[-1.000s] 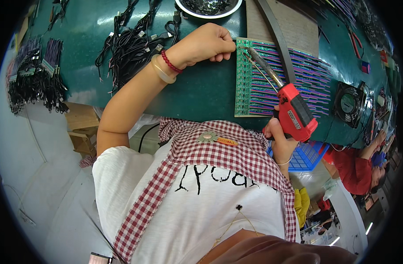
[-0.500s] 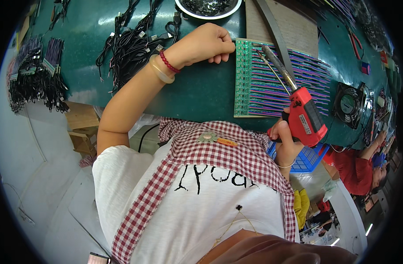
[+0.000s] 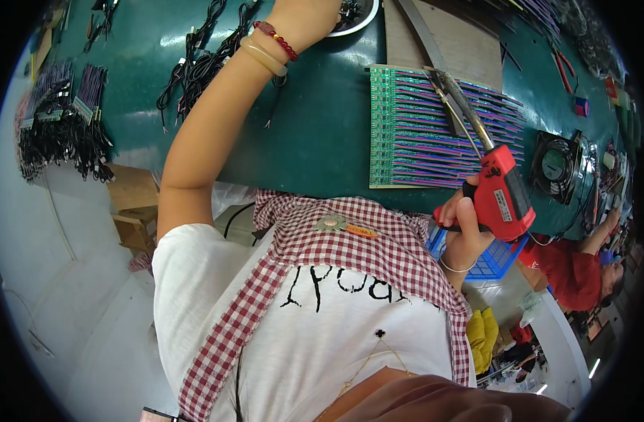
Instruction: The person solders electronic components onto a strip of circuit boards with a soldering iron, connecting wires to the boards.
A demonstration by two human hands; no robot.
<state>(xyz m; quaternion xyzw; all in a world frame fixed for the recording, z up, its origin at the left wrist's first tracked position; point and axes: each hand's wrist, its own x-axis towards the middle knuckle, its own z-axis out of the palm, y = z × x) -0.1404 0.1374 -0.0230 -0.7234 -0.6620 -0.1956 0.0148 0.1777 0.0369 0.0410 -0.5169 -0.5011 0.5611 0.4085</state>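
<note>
My right hand (image 3: 464, 228) grips a red soldering gun (image 3: 503, 197) with a dark grey side panel. Its metal barrel and thin solder feed tube point up and left over a green circuit board panel (image 3: 382, 133). Rows of purple, pink and black wires (image 3: 434, 151) run rightward from that panel. At the top edge of the view my left hand (image 3: 304, 20) reaches to a white-rimmed bowl (image 3: 364, 22) holding small black parts. The frame's edge and the hand itself hide its fingers, so any hold there is out of sight.
Black cables (image 3: 206, 63) lie left of my forearm. Bundled wires (image 3: 61, 126) hang over the far-left table edge. A wooden board (image 3: 441, 42) with a metal strip (image 3: 422, 35) lies behind the panel. Right are a fan (image 3: 555, 166), red-handled pliers (image 3: 564, 69) and a co-worker in red (image 3: 564, 274).
My left hand has moved from beside the panel's upper left corner up to the bowl. The soldering gun has shifted slightly right and down, its tip now farther from the panel's left edge.
</note>
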